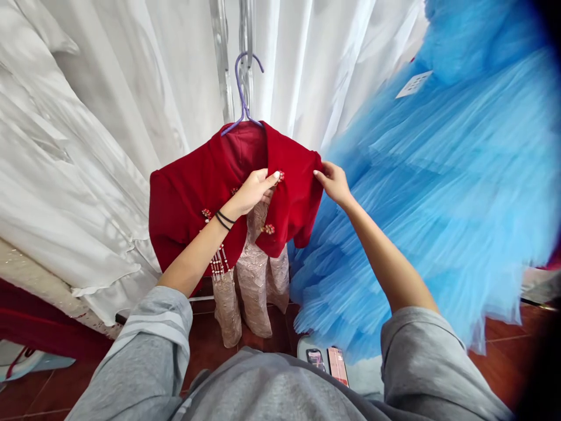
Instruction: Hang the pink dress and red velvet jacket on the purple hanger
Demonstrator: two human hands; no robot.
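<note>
Hanging near twelve o'clock, the red velvet jacket (184, 187) spans nine to three, its front edge pinched by the more central left hand (254, 190), apparently at a beaded fastener (281, 176), its three-o'clock shoulder pinched by the right hand (335, 182).

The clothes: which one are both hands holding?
The red jacket on the purple hanger. The left hand pinches its front edge, the right hand its side near the shoulder. Neither holds the blue dress.
</note>
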